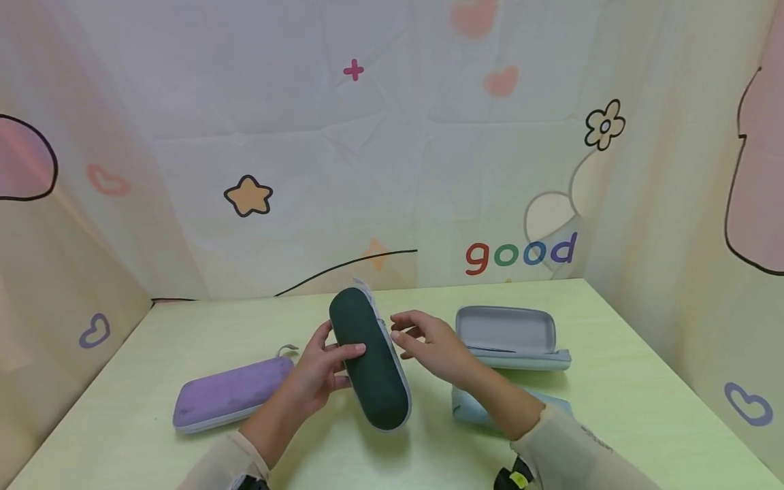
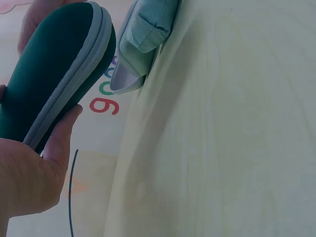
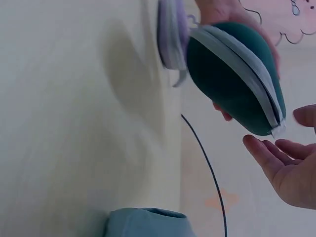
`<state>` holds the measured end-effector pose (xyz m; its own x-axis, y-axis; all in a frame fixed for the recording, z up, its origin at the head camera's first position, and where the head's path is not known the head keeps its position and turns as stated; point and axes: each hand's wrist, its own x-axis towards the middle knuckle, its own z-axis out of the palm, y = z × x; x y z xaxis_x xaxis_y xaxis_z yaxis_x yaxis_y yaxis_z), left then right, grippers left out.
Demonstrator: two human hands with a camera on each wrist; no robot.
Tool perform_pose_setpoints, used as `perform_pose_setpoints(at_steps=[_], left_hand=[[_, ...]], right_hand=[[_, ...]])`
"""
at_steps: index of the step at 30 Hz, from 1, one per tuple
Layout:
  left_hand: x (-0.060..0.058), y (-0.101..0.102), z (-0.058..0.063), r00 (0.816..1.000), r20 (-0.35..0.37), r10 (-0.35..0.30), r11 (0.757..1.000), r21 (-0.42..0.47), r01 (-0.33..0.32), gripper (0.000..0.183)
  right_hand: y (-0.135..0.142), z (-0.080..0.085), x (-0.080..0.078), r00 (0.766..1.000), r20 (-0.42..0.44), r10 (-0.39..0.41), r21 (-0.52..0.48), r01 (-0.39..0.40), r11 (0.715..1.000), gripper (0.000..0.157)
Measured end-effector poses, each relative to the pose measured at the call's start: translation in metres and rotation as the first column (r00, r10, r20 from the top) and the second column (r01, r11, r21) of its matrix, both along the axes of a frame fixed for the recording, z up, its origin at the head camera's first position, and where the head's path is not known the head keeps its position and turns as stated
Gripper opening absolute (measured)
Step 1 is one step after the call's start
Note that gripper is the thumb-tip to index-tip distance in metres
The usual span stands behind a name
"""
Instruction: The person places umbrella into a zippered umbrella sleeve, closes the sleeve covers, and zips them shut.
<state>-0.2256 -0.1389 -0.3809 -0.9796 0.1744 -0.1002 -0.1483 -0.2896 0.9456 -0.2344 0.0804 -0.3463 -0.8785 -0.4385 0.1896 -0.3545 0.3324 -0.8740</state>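
Note:
My left hand [image 1: 318,371] grips a dark green zippered case [image 1: 378,384], holding it up and tilted above the table, thumb across its face. A pale grey zipper band [image 2: 74,74] runs along the case's edge in the left wrist view. Close to the upper right side of the case is my right hand [image 1: 431,344], its fingers loosely bent and apart. In the right wrist view a gap separates these fingers [image 3: 261,150] from the zipper's end [image 3: 279,129].
A purple zippered case [image 1: 235,391] with a loop lies at left. On the right, a pale green case [image 1: 514,327] stands open, its grey inside showing. In front of it lies a light blue pouch [image 1: 470,407], partly hidden by my right forearm. A printed curtain [image 1: 380,170] hangs behind.

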Motion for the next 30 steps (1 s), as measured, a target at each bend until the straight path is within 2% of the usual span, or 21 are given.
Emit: perform_pose_setpoints(at_steps=[3, 7, 11, 16, 19, 23, 27, 30], left_hand=[[0.003, 0.002, 0.001, 1.0, 0.006, -0.005, 1.0, -0.014, 0.005, 0.083], [0.006, 0.004, 0.001, 1.0, 0.004, -0.021, 1.0, -0.022, 0.021, 0.086], [0.006, 0.005, 0.0, 0.999, -0.005, -0.04, 0.999, -0.019, 0.04, 0.087], [0.005, 0.006, -0.002, 1.0, -0.001, -0.03, 0.999, -0.038, 0.03, 0.078], [0.005, 0.006, -0.002, 1.0, 0.012, -0.021, 0.999, -0.048, 0.021, 0.073], [0.005, 0.007, -0.002, 1.0, 0.024, -0.012, 0.999, -0.043, 0.013, 0.07], [0.005, 0.008, -0.002, 1.0, 0.026, -0.002, 0.999, -0.047, 0.003, 0.067], [0.005, 0.008, -0.003, 1.0, 0.028, 0.015, 0.998, -0.053, -0.013, 0.064]], right_hand=[[0.003, 0.004, -0.005, 0.996, -0.084, 0.01, 0.028, -0.008, 1.0, 0.033], [0.002, 0.005, -0.008, 0.993, -0.116, 0.016, 0.048, -0.011, 0.999, 0.024], [-0.002, 0.003, -0.008, 0.99, -0.138, -0.038, 0.06, 0.047, 0.997, 0.013], [-0.006, 0.0, -0.006, 0.963, -0.261, -0.075, 0.101, 0.104, 0.989, 0.007], [-0.007, -0.001, -0.005, 0.917, -0.395, -0.052, 0.148, 0.12, 0.982, 0.004], [-0.008, -0.002, -0.004, 0.825, -0.566, -0.011, 0.21, 0.157, 0.965, 0.005], [-0.008, -0.003, -0.005, 0.742, -0.67, 0.037, 0.254, 0.182, 0.95, 0.005], [-0.008, -0.004, -0.004, 0.694, -0.718, 0.061, 0.264, 0.19, 0.946, 0.007]])
